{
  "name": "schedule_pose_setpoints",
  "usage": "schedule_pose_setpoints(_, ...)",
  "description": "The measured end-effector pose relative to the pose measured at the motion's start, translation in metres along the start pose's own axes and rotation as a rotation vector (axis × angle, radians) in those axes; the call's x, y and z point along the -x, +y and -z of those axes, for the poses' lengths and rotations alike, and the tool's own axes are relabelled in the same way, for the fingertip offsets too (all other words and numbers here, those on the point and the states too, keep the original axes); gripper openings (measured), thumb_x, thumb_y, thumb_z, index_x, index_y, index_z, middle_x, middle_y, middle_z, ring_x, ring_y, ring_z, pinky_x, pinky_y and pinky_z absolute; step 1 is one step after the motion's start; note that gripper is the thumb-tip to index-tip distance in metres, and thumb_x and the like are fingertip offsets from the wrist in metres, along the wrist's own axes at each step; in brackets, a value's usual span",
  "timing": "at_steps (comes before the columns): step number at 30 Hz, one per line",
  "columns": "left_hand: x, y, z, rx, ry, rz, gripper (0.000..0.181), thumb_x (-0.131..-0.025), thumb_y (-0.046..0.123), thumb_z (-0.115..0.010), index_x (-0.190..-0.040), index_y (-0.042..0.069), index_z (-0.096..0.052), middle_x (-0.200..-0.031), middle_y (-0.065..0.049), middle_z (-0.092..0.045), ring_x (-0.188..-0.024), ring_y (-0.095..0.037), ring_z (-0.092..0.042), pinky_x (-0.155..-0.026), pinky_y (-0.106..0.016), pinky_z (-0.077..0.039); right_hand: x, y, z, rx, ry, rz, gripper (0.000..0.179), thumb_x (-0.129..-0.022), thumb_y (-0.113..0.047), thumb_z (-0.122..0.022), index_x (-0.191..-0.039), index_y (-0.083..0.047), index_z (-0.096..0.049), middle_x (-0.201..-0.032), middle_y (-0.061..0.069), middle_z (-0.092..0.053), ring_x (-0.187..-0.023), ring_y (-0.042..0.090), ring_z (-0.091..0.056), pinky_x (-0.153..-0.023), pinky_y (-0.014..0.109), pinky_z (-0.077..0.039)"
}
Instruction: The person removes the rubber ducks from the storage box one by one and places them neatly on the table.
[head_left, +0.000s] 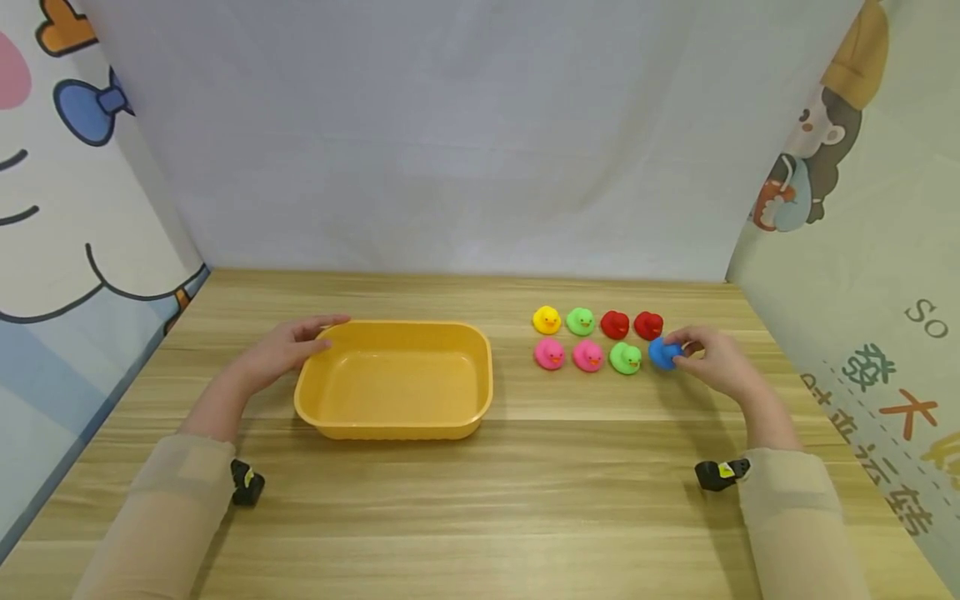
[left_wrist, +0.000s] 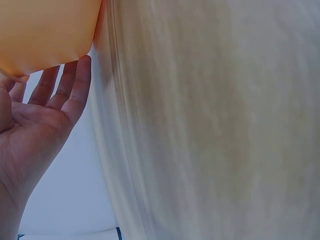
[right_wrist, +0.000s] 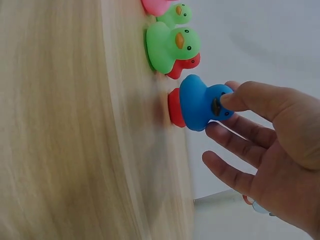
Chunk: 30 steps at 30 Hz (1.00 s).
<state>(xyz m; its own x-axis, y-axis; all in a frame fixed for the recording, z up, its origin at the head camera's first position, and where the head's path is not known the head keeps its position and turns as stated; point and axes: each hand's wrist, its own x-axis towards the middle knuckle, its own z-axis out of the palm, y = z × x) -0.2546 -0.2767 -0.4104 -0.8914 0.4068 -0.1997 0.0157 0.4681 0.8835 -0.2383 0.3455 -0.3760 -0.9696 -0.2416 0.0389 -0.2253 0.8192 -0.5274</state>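
My left hand (head_left: 281, 354) holds the rim of a yellow plastic basin (head_left: 393, 432) at its back left corner. The thumb reaches over the edge; in the left wrist view the other fingers (left_wrist: 77, 95) lie along the basin's outer wall (left_wrist: 50, 35). On the right, my right hand (head_left: 716, 362) pinches a blue rubber duck (head_left: 663, 354) by the head between thumb and fingers. In the right wrist view the blue duck (right_wrist: 194, 102) appears close to the tabletop; whether its base touches is unclear. A red duck (head_left: 648, 325) stands just behind it.
Left of the blue duck, two rows hold a yellow duck (head_left: 547, 320), green ducks (head_left: 581, 322) (head_left: 625, 358), another red duck (head_left: 615, 325) and pink ducks (head_left: 550, 354) (head_left: 587, 356). They stand on a wooden table (head_left: 480, 517). A pale cloth (head_left: 465, 150) hangs behind.
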Motion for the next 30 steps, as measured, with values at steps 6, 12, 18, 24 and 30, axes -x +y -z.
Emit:
schedule_pose_setpoints(6,-0.001,-0.002,0.0,-0.017,0.007,0.007,0.047,-0.1,0.029,-0.047,-0.146,0.027,-0.036,-0.141,-0.019,-0.04,-0.112,-0.032,-0.056,-0.085,-0.041,-0.052,-0.004,0.004,-0.006,-0.006,-0.04,-0.051,0.027,-0.088,-0.005,-0.06,-0.114,0.003,-0.062,-0.11,0.022,-0.062,-0.097,0.033,-0.055,-0.078,0.038,-0.046)
schedule_pose_setpoints(12,-0.001,-0.002,-0.001,-0.031,0.012,0.006,0.047,-0.1,0.03,-0.047,-0.146,0.028,-0.036,-0.142,-0.018,-0.039,-0.114,-0.032,-0.054,-0.086,-0.042,-0.051,-0.006,0.006,-0.009,-0.002,-0.043,-0.066,0.028,-0.088,-0.005,-0.06,-0.115,0.004,-0.062,-0.112,0.024,-0.061,-0.097,0.034,-0.057,-0.077,0.035,-0.047)
schedule_pose_setpoints(18,0.0,0.0,-0.001,-0.012,0.008,-0.003,0.048,-0.1,0.03,-0.048,-0.146,0.025,-0.036,-0.14,-0.02,-0.041,-0.11,-0.031,-0.057,-0.084,-0.04,-0.052,-0.006,0.01,-0.011,-0.015,-0.047,-0.062,0.029,-0.088,-0.005,-0.06,-0.116,0.005,-0.061,-0.114,0.026,-0.06,-0.096,0.036,-0.058,-0.077,0.036,-0.048)
schedule_pose_setpoints(24,0.001,0.003,-0.001,-0.02,0.016,-0.001,0.048,-0.1,0.027,-0.048,-0.146,0.024,-0.037,-0.142,-0.021,-0.039,-0.115,-0.034,-0.054,-0.086,-0.04,-0.051,-0.005,0.012,-0.012,-0.014,-0.037,-0.061,0.029,-0.088,-0.006,-0.062,-0.115,0.004,-0.061,-0.114,0.026,-0.06,-0.097,0.037,-0.06,-0.077,0.037,-0.049)
schedule_pose_setpoints(30,0.0,0.007,-0.002,-0.1,0.032,-0.031,0.047,-0.1,0.027,-0.046,-0.146,0.018,-0.038,-0.146,-0.019,-0.037,-0.123,-0.035,-0.047,-0.092,-0.042,-0.047,-0.004,0.008,-0.008,-0.009,-0.036,-0.057,0.032,-0.089,-0.007,-0.061,-0.119,0.005,-0.058,-0.115,0.028,-0.058,-0.099,0.039,-0.058,-0.078,0.041,-0.049)
